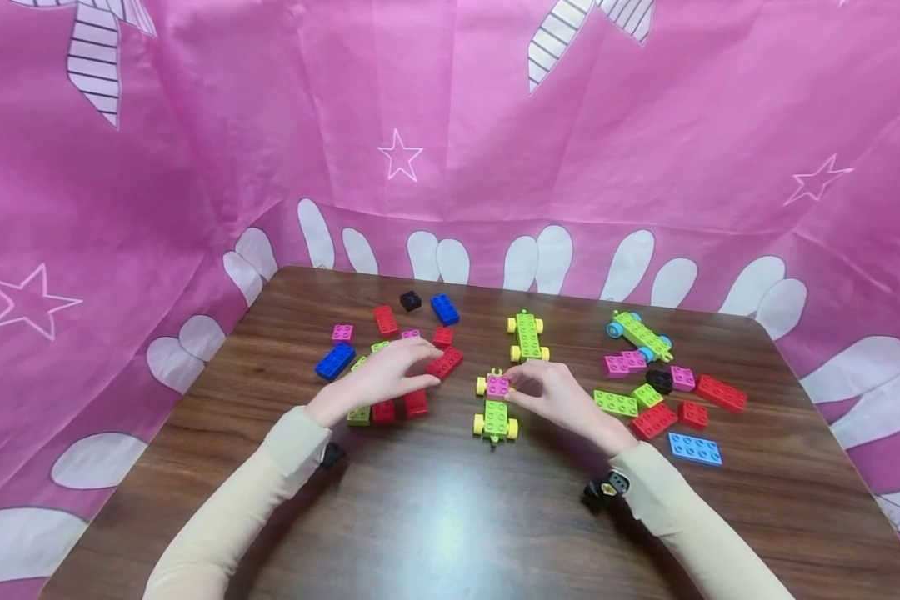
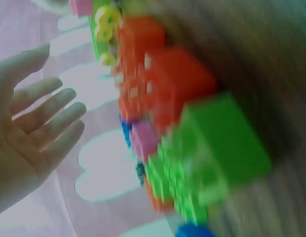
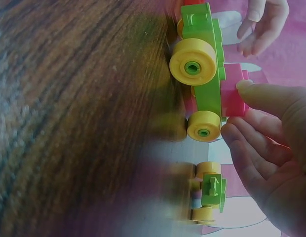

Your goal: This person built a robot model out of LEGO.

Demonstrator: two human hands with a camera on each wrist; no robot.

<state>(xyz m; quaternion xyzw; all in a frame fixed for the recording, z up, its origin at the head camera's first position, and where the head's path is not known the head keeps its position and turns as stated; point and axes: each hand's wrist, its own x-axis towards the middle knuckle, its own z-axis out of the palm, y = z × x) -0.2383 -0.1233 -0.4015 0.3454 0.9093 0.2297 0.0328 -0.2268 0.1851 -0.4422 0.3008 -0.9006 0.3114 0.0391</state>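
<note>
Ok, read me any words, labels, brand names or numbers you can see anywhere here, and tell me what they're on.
There is no readable text in any view.
The pink cloth carries only star outlines and white shapes, no letters.
The bricks and the green wheeled base show plain studs; any embossing is too small to read.
The left wrist view is blurred.

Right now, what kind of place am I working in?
Probably a tabletop play or recording setup rather than a workshop: a dark wooden table, a pink star-printed cloth backdrop draped on three sides, and toy building bricks scattered about, with the right hand on a wheeled green brick car.
</note>
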